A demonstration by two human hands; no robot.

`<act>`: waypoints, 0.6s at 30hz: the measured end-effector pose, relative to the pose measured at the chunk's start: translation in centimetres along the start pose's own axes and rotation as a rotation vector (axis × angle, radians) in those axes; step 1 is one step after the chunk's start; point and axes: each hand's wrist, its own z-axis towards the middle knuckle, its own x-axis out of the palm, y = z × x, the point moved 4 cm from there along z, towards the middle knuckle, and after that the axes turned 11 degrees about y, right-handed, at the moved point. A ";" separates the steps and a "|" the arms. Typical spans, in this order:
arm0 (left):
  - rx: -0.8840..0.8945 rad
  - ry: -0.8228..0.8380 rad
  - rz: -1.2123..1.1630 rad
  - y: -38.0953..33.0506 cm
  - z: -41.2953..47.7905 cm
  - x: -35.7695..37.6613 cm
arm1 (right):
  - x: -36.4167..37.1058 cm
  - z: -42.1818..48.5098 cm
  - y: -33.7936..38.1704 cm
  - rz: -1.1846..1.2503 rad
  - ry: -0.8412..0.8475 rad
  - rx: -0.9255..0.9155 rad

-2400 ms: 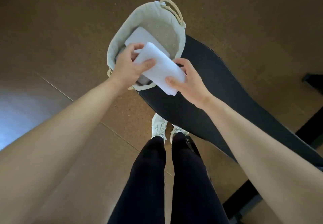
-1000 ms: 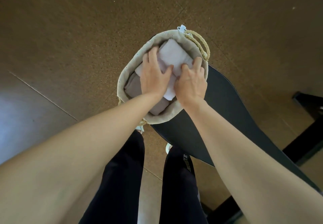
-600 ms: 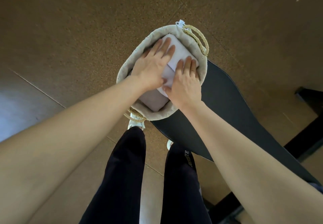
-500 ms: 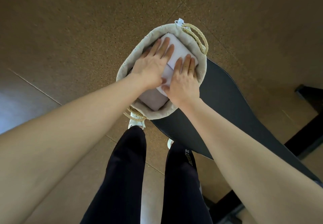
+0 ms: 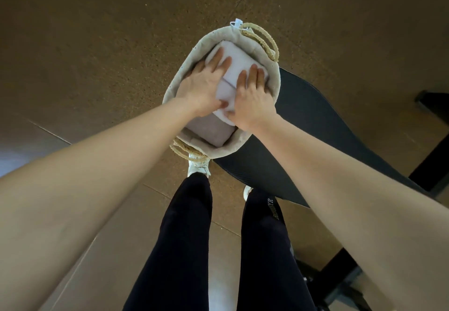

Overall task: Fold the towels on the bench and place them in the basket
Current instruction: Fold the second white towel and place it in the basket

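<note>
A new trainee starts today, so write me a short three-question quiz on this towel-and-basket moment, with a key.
1. True or false: the left hand and the right hand both press flat, fingers straight, on the white towel inside the basket.
2. What lies under the white towel in the basket? A) a greyish folded towel B) a shoe C) a book
3. Fill in: the basket shows ___ rope handles, one at each end.
Key: 1 true; 2 A; 3 two.
</note>
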 end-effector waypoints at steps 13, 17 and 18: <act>0.203 -0.110 -0.360 -8.9 -11.8 5.4 | 6.8 -16.3 -7.9 0.663 -0.485 0.239; 0.281 0.033 -0.289 -15.1 -11.4 8.6 | 11.7 -20.8 -14.1 0.806 -0.447 0.434; 0.308 0.063 -0.264 -17.2 -11.1 9.5 | 12.9 -21.9 -15.8 0.840 -0.454 0.481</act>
